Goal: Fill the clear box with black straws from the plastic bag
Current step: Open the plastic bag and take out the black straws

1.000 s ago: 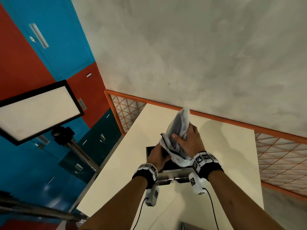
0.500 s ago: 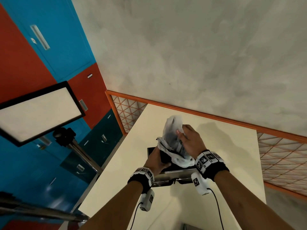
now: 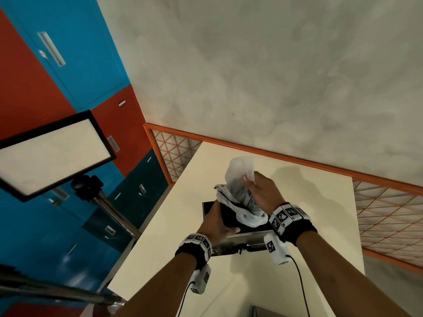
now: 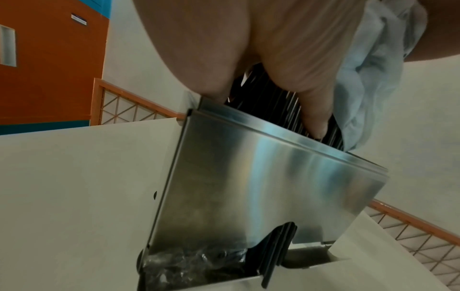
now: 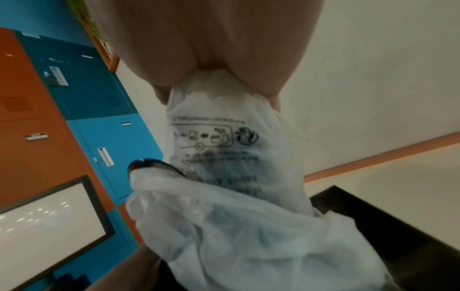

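Both hands work over the box (image 3: 238,236), which stands on the cream table (image 3: 315,266), its near wall shiny metal. Nearest, the left hand (image 3: 217,221) wraps its fingers around a bundle of black straws (image 4: 271,94) at the box's open top. Just beyond, the right hand (image 3: 263,193) pinches the printed upper end of the plastic bag (image 3: 240,175), holding it upright above the box. Farther back runs an orange rail (image 3: 274,154).

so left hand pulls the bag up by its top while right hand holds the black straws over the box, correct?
Hands swapped. In the head view the right hand pinches the plastic bag up; the left hand grips the black straws over the box.
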